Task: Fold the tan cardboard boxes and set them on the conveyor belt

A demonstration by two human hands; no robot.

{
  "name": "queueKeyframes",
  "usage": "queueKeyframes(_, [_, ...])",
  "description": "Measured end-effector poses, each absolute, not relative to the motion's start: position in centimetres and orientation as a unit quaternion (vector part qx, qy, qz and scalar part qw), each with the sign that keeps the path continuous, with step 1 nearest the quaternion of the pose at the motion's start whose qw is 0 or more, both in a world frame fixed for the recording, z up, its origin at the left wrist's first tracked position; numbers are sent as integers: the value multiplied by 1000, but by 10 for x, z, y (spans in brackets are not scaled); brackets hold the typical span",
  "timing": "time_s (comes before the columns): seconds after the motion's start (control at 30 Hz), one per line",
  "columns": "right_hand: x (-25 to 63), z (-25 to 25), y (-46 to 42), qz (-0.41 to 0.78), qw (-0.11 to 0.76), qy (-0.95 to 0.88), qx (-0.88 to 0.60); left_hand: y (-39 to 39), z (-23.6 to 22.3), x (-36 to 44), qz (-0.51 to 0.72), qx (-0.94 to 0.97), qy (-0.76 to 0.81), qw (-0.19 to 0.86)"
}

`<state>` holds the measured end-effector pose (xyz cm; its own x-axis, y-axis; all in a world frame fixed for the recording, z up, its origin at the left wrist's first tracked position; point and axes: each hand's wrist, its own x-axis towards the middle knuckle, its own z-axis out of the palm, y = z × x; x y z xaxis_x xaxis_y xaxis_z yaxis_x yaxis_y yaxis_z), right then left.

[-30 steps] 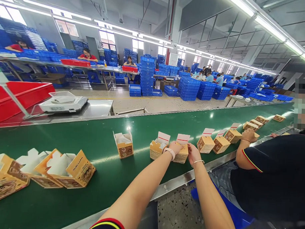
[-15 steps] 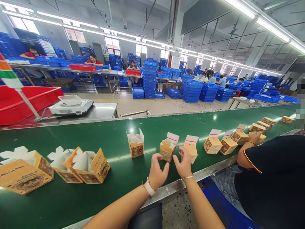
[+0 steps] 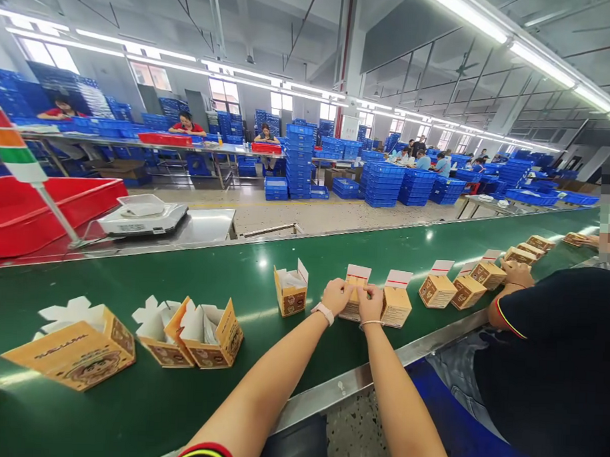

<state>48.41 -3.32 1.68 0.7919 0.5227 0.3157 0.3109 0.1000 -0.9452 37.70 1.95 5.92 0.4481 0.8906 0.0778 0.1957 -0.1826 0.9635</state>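
Note:
A small orange-brown cardboard box (image 3: 351, 313) stands on the green conveyor belt in front of me, its white rear flap with a red strip standing up. My left hand (image 3: 336, 296) is closed at the left of its top, fingers bent. My right hand (image 3: 371, 303) presses in from the right with fingertips on the top, close to the left ones. Both hands partly cover the box. Just right of it is a box (image 3: 397, 308) with its top folded in and rear flap raised. To the left stands an open box (image 3: 292, 299) with white wrapping inside.
Further left on the belt (image 3: 98, 421) are open boxes (image 3: 211, 348) and a larger one (image 3: 95, 354). Several boxes (image 3: 437, 291) line the right side, by a co-worker in a dark shirt (image 3: 550, 357). Beyond the belt are a white scale (image 3: 142, 217) and a red tub (image 3: 60, 206).
Both my hands have moved up and forward from beside the box onto its top, and its top panels now lie under my fingers. The boxes on the belt have shifted right.

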Motion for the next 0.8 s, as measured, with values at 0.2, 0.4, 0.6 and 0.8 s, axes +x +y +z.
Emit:
queueKeyframes(0.2, [494, 9, -24, 74, 675, -233, -696, 24, 57, 400, 292, 588, 455, 601])
queueKeyframes(0.4, [496, 16, -31, 40, 674, -233, -700, 12, 65, 401, 297, 549, 465, 629])
queueKeyframes(0.6, [448, 14, -60, -143, 657, -342, -657, -32, 57, 335, 452, 579, 398, 549])
queueKeyframes(0.8, [369, 5, -10, -202, 547, -478, -657, -95, 51, 263, 645, 630, 242, 359])
